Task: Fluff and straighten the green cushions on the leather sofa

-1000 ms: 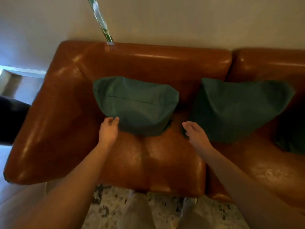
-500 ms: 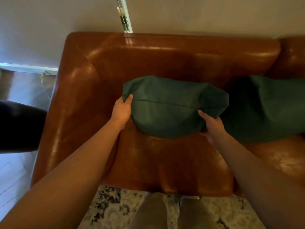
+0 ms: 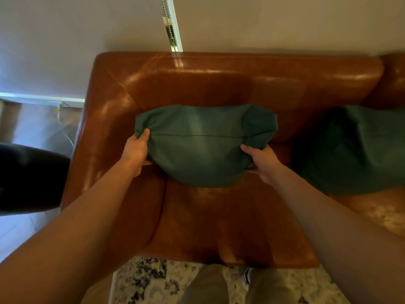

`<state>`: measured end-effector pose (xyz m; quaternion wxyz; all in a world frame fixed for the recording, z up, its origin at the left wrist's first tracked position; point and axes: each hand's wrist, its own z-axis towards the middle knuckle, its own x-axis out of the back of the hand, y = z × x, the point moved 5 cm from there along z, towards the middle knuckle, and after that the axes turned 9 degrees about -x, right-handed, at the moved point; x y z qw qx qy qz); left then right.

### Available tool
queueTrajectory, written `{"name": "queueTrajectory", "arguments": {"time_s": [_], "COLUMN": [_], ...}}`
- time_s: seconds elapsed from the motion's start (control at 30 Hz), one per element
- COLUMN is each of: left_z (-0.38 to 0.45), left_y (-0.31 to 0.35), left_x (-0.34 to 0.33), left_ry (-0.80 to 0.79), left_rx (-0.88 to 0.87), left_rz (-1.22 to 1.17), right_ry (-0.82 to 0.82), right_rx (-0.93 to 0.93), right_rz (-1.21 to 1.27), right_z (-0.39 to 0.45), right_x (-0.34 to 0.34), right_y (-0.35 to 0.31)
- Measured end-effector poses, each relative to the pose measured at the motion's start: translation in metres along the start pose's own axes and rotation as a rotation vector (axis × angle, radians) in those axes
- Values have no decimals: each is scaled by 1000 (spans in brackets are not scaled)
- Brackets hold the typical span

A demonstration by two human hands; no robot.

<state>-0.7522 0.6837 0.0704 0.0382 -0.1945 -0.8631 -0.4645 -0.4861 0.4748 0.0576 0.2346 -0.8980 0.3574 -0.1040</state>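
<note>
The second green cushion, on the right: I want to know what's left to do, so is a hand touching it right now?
No: both the left hand and right hand grip the near cushion; the second cushion lies untouched.

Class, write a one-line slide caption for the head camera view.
Left hand and right hand grip a green cushion on the leather sofa.

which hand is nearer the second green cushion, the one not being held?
Right. The right hand grips the held cushion at its right end, just beside the second cushion. The left hand grips the far left end.
</note>
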Motion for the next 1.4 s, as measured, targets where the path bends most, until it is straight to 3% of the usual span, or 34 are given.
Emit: {"name": "queueTrajectory", "arguments": {"time_s": [0.3,0.87,1.23,1.4], "left_z": [10,-48,-92,-101], "left_y": [0,-25,-58,-58], "left_x": [-11,-9,-18,-13], "left_ry": [9,65,109,229], "left_rx": [25,-255,-184,-154], "left_rz": [50,125,142,267], "right_ry": [75,95,74,83], "right_rx": [52,102,58,55], "right_rz": [-83,-13,-43,-52], "right_z": [7,-33,-56,-62], "right_x": [0,36,67,67], "right_y": [-6,17,58,70]}}
